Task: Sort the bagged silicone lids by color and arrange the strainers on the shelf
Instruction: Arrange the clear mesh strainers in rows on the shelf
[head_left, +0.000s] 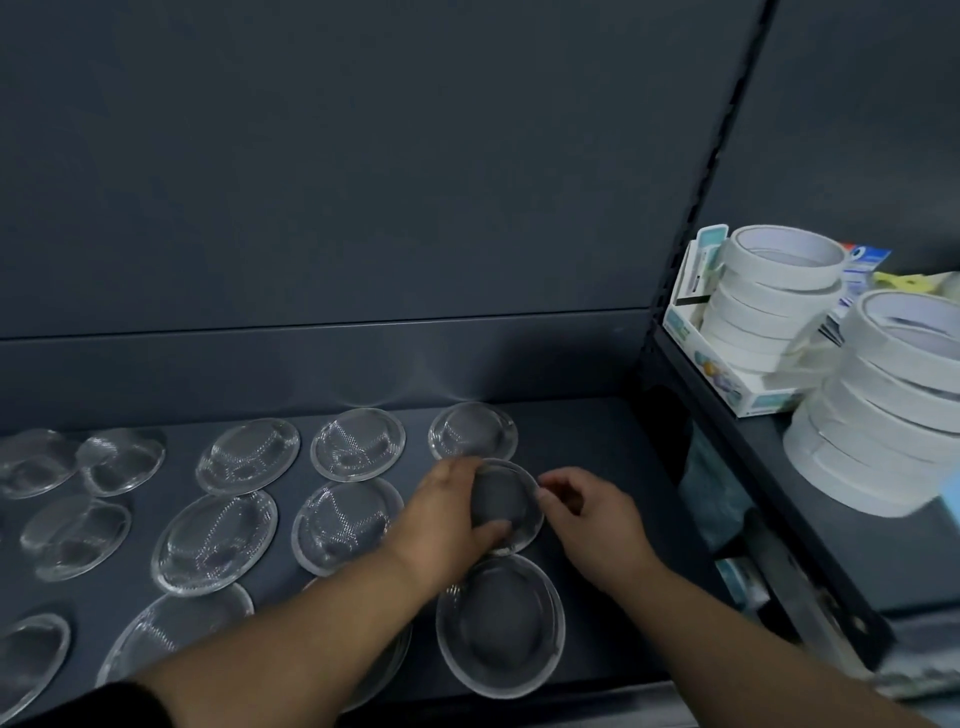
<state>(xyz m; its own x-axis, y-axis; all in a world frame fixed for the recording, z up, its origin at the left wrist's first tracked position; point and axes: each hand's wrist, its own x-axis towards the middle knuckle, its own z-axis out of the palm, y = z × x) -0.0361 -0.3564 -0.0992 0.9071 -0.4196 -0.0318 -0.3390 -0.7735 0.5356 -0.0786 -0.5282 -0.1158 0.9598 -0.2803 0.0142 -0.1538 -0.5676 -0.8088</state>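
Nearest the camera, two bare forearms reached up onto a dark grey shelf (582, 431), the left one ending in a dark sleeve (111, 706) at the bottom edge. Just beyond the wrists a round mesh strainer (500, 626) lay flat near the shelf's front lip. The left hand (447, 519) was wrapped around the left rim of a second strainer (506, 501), thumb pressed on its near edge and fingers curled over the far edge. The right hand (589, 512) pinched that strainer's right rim with its fingertips, the other fingers loosely curled. The held strainer sat directly behind the front one, whether resting on the shelf or lifted slightly could not be told. To the left, more strainers (348, 525) lay in rough rows across the shelf, and a back row (358, 442) ran along the rear. On the neighbouring shelf to the right stood stacks of white tape rolls (878, 410), one stack in a cardboard box (727, 374).
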